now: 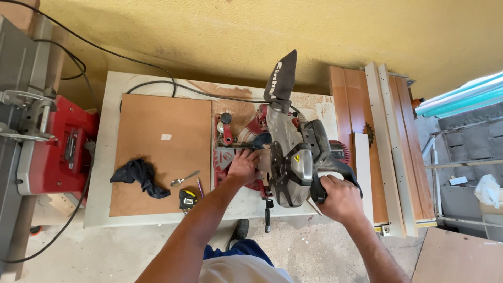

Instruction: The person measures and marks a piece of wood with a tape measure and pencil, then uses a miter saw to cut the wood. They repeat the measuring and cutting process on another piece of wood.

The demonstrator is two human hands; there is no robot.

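Both forearms are bare and extend forward from the lower edge of the view. The left hand [242, 166] lies palm down, fingers stretched forward and pressed flat. The right hand [339, 198] is clenched in a full fist grip, knuckles up, wrist straight.

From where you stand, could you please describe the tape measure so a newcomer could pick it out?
Start at the brown board on the white bench, left of the mitre saw. At its lower right corner lies the tape measure, beside a spoon: the only squat black-and-yellow thing there.
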